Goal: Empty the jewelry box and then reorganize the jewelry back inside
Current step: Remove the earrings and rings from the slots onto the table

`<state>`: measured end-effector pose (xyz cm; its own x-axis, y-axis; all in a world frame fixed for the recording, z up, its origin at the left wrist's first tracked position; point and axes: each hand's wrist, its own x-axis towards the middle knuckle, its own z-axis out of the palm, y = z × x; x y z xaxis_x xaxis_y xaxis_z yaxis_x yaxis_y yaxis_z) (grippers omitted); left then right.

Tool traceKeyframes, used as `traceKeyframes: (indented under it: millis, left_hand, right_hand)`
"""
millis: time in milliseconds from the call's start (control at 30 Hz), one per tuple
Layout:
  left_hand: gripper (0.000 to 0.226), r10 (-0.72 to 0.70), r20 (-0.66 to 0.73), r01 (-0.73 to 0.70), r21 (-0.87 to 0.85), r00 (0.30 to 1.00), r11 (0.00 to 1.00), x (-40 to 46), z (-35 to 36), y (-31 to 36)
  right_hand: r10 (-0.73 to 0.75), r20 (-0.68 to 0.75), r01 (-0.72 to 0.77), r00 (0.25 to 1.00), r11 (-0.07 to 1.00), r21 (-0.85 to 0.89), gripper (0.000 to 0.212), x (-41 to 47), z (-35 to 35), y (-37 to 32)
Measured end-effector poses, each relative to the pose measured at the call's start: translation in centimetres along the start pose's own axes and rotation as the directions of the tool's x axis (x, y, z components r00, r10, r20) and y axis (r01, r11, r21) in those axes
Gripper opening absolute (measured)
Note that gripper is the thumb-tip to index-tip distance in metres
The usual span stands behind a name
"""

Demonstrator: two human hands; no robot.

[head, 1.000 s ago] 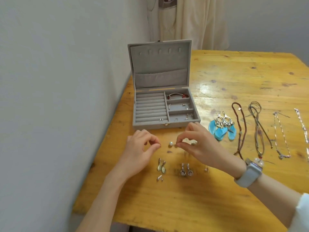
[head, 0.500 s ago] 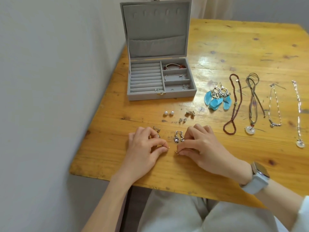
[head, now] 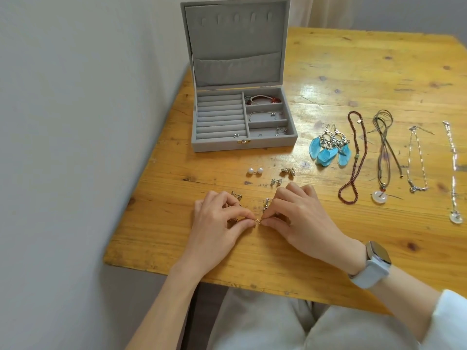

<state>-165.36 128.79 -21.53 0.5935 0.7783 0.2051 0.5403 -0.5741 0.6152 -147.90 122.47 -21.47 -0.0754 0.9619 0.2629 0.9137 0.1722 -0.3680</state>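
1. The grey jewelry box (head: pixel 242 120) stands open at the far left part of the wooden table (head: pixel 353 72), lid upright; everything below is placed relative to it.
2. Inside the box, a red bracelet (head: pixel 262 99) lies in the back right compartment and a silver bangle (head: pixel 261 114) in the one in front of it; a few tiny pieces sit in the front compartment (too small to name).
3. Just in front of the box lie a pair of pearl studs (head: pixel 255 171) and two small silver earring pairs (head: pixel 288 171).
4. Nearer the person than these, the left hand (head: pixel 219 223) and right hand (head: pixel 303 218) meet fingertip to fingertip, each pinching one end of a tiny metal earring piece (head: pixel 257 221).
5. To the box's right lie blue feather earrings (head: pixel 328 147), then a red bead necklace (head: pixel 353 157), a cord necklace with a pale ring pendant (head: pixel 384 152) and two thin silver chains (head: pixel 417 160).
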Motion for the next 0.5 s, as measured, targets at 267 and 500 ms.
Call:
traceKeyframes:
  millis: [267,500]
  left_hand:
    - [0.014,-0.058,-0.11,0.058,-0.004,0.992,0.998,1.2,-1.3,-0.2]
    - [0.027,-0.057,-0.205,0.103,0.222,0.977,0.97,9.4,-3.3,-1.7]
  right_hand:
    - [0.039,0.029,-0.042,0.999,0.992,0.115,0.019,1.4,-2.3,0.9]
    - [0.031,-0.024,-0.029,0.999,0.998,0.054,0.019,8.3,-2.8,2.0]
